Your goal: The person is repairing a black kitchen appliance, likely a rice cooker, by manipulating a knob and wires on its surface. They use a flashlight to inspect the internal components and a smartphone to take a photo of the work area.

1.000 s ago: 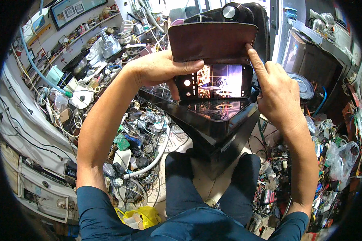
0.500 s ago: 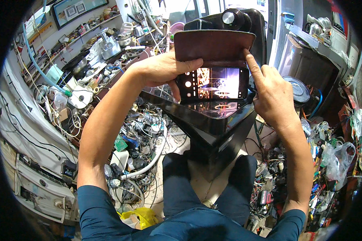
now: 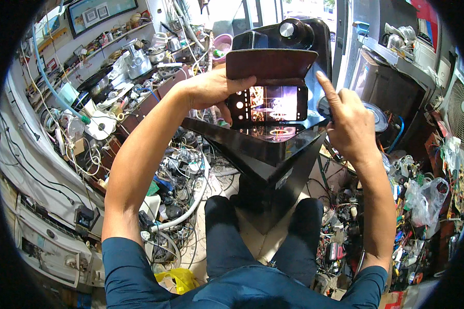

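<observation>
My left hand [image 3: 214, 92] holds a smartphone [image 3: 276, 105] sideways, its thumb on the brown flip cover [image 3: 270, 67], which stands folded up above the screen. A bright camera picture with pale ring shapes shows on the screen. To the right of the phone, my right hand [image 3: 350, 118] is raised with its index finger stretched out, apart from the case; the other fingers are curled. A dark round piece [image 3: 324, 106] shows beside the curled fingers, and whether they touch it I cannot tell. Beneath the phone is a glossy black machine [image 3: 242, 135] with a silver-faced knob [image 3: 287, 29].
Heaps of cables and electronic parts [image 3: 178, 170] cover the floor to the left; more parts [image 3: 340, 232] and a clear plastic bag [image 3: 427, 201] lie to the right. A yellow bag [image 3: 178, 279] is near my legs. Cluttered shelves [image 3: 113, 41] line the left wall.
The phone has shifted slightly left in view, along with the machine. My right index finger has come away from the flip cover's right edge, leaving a gap.
</observation>
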The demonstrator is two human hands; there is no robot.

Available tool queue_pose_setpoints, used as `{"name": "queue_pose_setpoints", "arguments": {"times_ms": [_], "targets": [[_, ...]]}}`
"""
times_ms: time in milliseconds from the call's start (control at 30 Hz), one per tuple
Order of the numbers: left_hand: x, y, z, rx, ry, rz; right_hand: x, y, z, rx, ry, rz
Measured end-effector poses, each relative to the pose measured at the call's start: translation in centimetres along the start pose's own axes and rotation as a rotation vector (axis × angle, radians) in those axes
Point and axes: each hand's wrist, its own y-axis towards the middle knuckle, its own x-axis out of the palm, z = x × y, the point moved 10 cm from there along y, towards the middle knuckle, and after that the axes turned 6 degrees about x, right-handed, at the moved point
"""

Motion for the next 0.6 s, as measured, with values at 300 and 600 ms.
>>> {"name": "queue_pose_setpoints", "arguments": {"times_ms": [300, 600], "targets": [[-3.0, -2.2, -0.7, -0.072, 0.012, 0.203, -7.1, -8.7, 4.5, 0.178, 0.118, 0.16], [-5.7, -9.2, -1.7, 0.29, -0.546, 0.435, -8.6, -20.0, 7.3, 0.356, 0.163, 0.194]]}}
